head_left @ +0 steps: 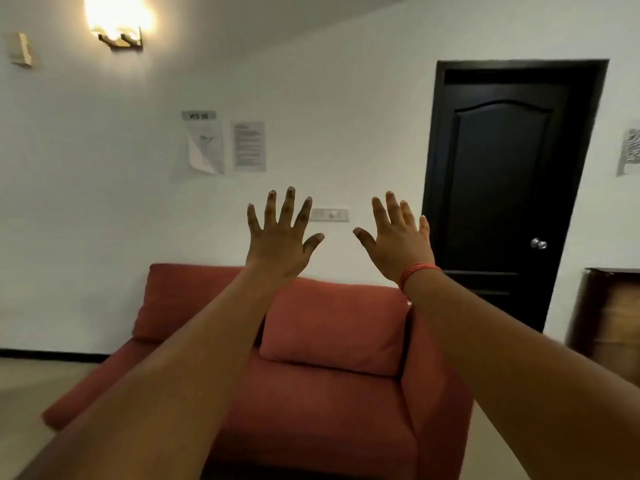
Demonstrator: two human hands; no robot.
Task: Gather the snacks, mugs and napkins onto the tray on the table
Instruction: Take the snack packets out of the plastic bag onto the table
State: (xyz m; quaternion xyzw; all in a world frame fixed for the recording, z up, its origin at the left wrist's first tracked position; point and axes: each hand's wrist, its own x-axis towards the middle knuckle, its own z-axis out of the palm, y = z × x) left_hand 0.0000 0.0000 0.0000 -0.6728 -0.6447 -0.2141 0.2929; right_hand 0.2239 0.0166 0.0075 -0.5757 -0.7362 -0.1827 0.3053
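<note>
Hands are sticking up in front of me, both held high with the backs facing me. The left hand [282, 242] is spreading its fingers [288, 206] wide apart, and it is holding nothing. The right hand [398, 242] is doing the same, with its fingers apart and nothing in them. The two hands are sitting side by side, near each other but not touching, with the thumbs pointing at each other. An orange thread band [417, 273] is wrapping around the right wrist. Both arms are bare and reaching forward from the bottom corners.

I am looking past the hands at a red sofa [332, 362] with a fat red cushion [332, 327] leaning on its back. The sofa is standing against a white wall [363, 116]. Two paper sheets [227, 145] are hanging on that wall above the sofa, and a small switch plate [329, 214] is showing between the two hands. A black door [502, 195] with a round silver knob [538, 243] is standing shut to the right. A wall lamp [119, 22] is glowing bright at the top left. A brown wooden thing [609, 317] is blurry at the right edge.

I am not seeing the tray, snacks, mugs or napkins anywhere, so I cannot tell where they are.
</note>
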